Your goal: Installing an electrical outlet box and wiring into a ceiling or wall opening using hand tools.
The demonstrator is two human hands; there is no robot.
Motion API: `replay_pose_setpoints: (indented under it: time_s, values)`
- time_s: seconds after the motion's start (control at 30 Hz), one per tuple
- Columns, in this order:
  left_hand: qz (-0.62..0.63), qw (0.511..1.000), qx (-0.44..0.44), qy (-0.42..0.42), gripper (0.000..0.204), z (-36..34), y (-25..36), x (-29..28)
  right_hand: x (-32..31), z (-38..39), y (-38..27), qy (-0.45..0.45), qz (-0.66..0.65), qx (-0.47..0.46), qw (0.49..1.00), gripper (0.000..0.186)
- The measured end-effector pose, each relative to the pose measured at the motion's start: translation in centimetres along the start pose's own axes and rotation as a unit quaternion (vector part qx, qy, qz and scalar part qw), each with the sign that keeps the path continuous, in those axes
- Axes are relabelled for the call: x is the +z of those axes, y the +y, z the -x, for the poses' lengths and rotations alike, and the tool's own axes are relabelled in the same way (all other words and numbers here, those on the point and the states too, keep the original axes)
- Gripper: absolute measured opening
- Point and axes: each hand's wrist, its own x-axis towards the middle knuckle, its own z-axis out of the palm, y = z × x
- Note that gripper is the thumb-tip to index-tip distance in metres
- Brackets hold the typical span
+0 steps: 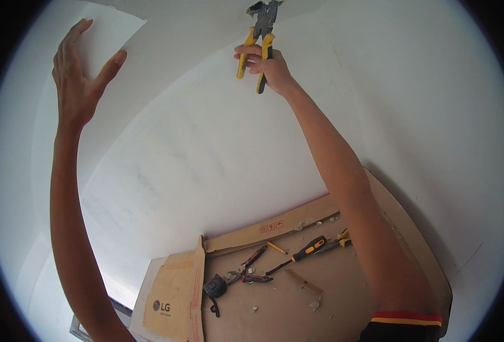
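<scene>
My right hand (269, 65) is raised high, wrapped round a pair of pliers (265, 25) with yellow and black handles. The handles are spread apart. The grey jaws point up at a ragged hole (253, 8) in the white plastered surface at the top of the view. On the left, my left hand (76, 74) is lifted with its fingers apart, in front of a bright white flat piece (112, 28) with a straight edge. Whether the palm touches that piece I cannot tell.
Below lies an opened cardboard box (175, 290) with raised flaps. On it rest a screwdriver (309, 249), a second pair of pliers (253, 259), a utility knife (257, 279), a black tape measure (215, 286), a pencil (277, 247) and plaster crumbs. A white wall (206, 137) stands behind.
</scene>
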Motion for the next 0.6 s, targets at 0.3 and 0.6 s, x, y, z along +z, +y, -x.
replay_pose_setpoints:
  time_s: [0.3, 0.6]
  values:
    - [0.0, 1.0, 0.01, 0.026, 0.084, 0.3, 0.0, -0.5, 2.1, -0.8, -0.4, -0.034, -0.148, 0.005, 0.988, 0.069]
    - [-0.006, 1.0, -0.02, 0.007, 0.09, 0.3, -1.0, -0.2, 1.4, 1.2, -0.3, -0.039, -0.184, -0.01, 0.982, 0.051]
